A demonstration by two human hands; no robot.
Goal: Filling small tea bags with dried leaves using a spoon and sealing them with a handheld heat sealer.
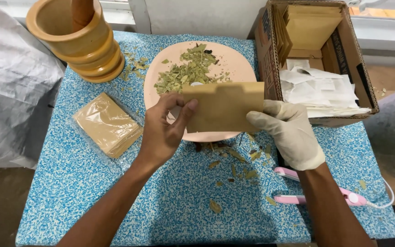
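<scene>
My table (pixel 115 201) with its blue speckled cover fills most of what I see, with a grey plastic sheet (pixel 10 91) hanging off its left side. At the far right stands an open cardboard box (pixel 344 55), with brown paper pouches stacked at its far end and white ones lying loose nearer me. At the far left sits a wooden mortar (pixel 76 43) with its pestle standing in it. Between them, in the middle, is a pink plate (pixel 234 64) carrying a heap of dried green leaf pieces (pixel 186 71); more crumbs are scattered on the cover near me. On the left lies a clear packet of brown pouches (pixel 106 123). A pink handheld sealer (pixel 316 197) with a white cord lies at the near right, partly under my forearm. Just above the near rim of the plate I hold one brown paper pouch (pixel 222 106): my bare left hand (pixel 163 128) pinches its left edge between thumb and fingers, and my gloved right hand (pixel 289 130) grips its right edge.
</scene>
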